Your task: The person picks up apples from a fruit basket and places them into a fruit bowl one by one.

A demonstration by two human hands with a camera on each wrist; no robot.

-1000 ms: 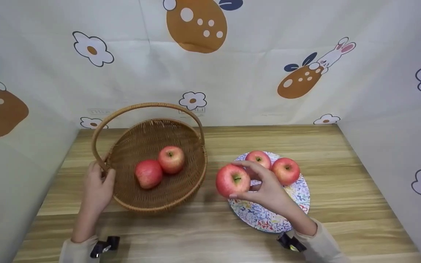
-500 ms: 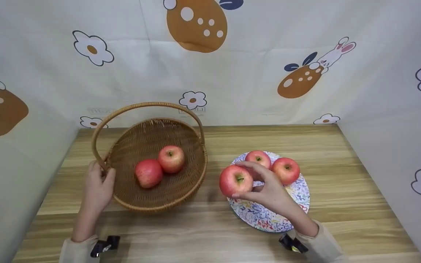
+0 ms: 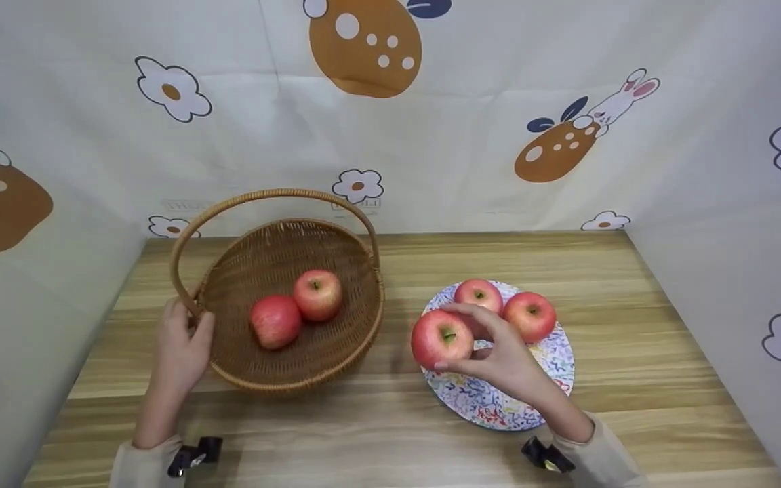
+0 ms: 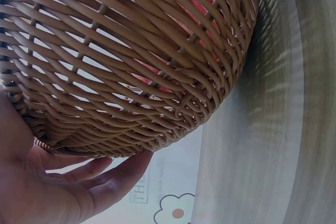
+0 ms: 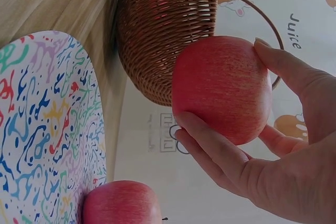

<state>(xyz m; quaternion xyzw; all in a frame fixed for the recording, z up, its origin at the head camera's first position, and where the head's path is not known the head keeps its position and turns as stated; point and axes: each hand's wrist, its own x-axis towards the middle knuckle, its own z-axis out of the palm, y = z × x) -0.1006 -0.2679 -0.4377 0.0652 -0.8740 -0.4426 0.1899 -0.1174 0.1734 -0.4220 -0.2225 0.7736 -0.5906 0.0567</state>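
Note:
A red apple (image 3: 441, 339) is gripped between the thumb and fingers of my right hand (image 3: 507, 359), held up over the left edge of a round, colourfully patterned plate (image 3: 499, 413). In the right wrist view the held apple (image 5: 223, 87) hangs clear of the plate (image 5: 52, 124). Two more apples, one at the back (image 3: 478, 294) and one to the right (image 3: 530, 317), sit on the plate. My left hand (image 3: 184, 346) holds the left rim of a brown wicker basket (image 3: 282, 388) at the foot of its handle. Inside the basket lie two apples (image 3: 318, 295).
Both basket and plate stand on a wood-grain table (image 3: 390, 434). The basket's tall arched handle (image 3: 275, 194) rises over its opening. A printed cloth (image 3: 445, 149) walls the table at the back and both sides.
My right hand has drifted slightly right and toward me with the apple, further over the plate. The left hand and the basket stay in place.

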